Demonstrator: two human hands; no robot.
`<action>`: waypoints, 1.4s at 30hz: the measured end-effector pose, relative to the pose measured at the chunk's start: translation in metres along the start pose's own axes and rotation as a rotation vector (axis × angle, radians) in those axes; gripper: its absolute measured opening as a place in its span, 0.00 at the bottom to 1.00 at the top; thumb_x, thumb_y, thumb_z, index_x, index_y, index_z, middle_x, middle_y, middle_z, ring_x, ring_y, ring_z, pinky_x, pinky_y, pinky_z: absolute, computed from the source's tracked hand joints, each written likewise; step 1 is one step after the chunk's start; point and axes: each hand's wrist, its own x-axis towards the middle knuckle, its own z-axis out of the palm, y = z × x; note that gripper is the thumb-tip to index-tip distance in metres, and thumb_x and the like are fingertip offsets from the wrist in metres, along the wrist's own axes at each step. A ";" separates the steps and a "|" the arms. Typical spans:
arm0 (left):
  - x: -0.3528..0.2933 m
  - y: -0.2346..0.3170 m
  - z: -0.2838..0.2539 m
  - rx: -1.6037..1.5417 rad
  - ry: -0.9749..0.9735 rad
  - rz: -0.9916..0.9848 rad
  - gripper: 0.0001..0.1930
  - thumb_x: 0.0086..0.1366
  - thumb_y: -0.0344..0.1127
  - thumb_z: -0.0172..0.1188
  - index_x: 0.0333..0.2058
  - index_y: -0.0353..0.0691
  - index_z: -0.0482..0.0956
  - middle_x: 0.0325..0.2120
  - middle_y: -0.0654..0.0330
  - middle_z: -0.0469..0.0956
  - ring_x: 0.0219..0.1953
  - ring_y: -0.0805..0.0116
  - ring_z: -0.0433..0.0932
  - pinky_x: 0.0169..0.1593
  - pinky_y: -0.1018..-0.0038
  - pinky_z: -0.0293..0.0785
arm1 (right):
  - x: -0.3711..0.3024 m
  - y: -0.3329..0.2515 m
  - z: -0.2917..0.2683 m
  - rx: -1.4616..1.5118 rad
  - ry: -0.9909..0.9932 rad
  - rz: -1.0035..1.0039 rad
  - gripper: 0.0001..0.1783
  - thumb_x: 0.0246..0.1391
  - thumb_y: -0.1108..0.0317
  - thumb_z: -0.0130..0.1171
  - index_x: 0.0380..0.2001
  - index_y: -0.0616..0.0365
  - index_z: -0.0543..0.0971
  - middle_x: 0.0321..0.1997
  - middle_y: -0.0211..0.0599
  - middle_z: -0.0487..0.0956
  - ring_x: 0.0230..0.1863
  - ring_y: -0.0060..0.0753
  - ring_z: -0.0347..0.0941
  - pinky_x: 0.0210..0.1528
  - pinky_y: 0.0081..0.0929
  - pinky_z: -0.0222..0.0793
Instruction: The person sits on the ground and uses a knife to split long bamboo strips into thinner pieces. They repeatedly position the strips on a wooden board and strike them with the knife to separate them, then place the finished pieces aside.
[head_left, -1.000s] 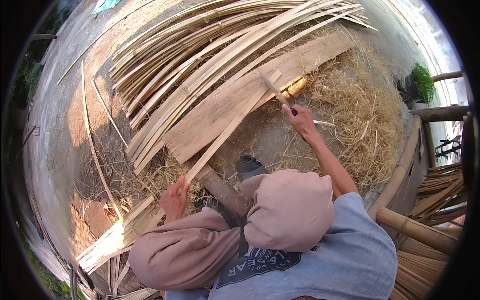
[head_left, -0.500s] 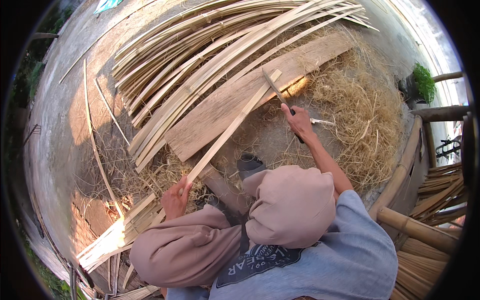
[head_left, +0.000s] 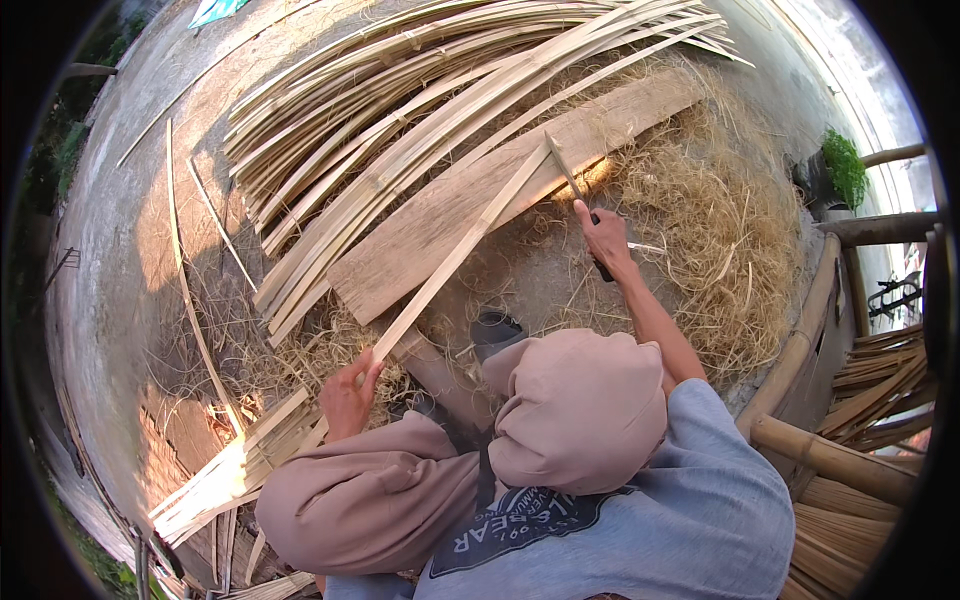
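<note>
- Nearest to me, the person's bent knee in pinkish-brown cloth (head_left: 575, 410) fills the middle, with a grey-blue shirt (head_left: 680, 500) below it.
- The left hand (head_left: 348, 395) sits low and left, its grip pressed together around the near end of a long bamboo strip (head_left: 455, 255).
- From that hand the strip runs up and to the right, tilted across a wooden block (head_left: 440, 372) just beside the knee, and on over a wide flat plank (head_left: 480, 205).
- The right hand (head_left: 603, 237) is farther out, its grip pinched shut on the dark handle of a knife (head_left: 572, 180); the handle's end pokes out below the fist.
- The blade points up and left from the fist and meets the strip's far end (whether the edge has bitten into the wood or only touches it, I cannot tell).
- So the strip spans between the two hands, one end held, the other at the blade.
- Straw-coloured shavings (head_left: 720, 230) are heaped on the ground to the right of the knife hand.
- Beyond the plank lies a big fan of split bamboo slats (head_left: 400, 120) on the bare concrete floor (head_left: 120, 200).
</note>
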 end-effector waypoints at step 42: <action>-0.002 -0.038 0.031 -0.183 -0.030 -0.020 0.18 0.75 0.52 0.57 0.54 0.53 0.86 0.16 0.50 0.74 0.17 0.57 0.74 0.26 0.63 0.67 | -0.098 -0.065 0.064 0.491 -0.710 0.072 0.34 0.70 0.37 0.52 0.27 0.60 0.77 0.20 0.32 0.76 0.21 0.24 0.73 0.25 0.28 0.68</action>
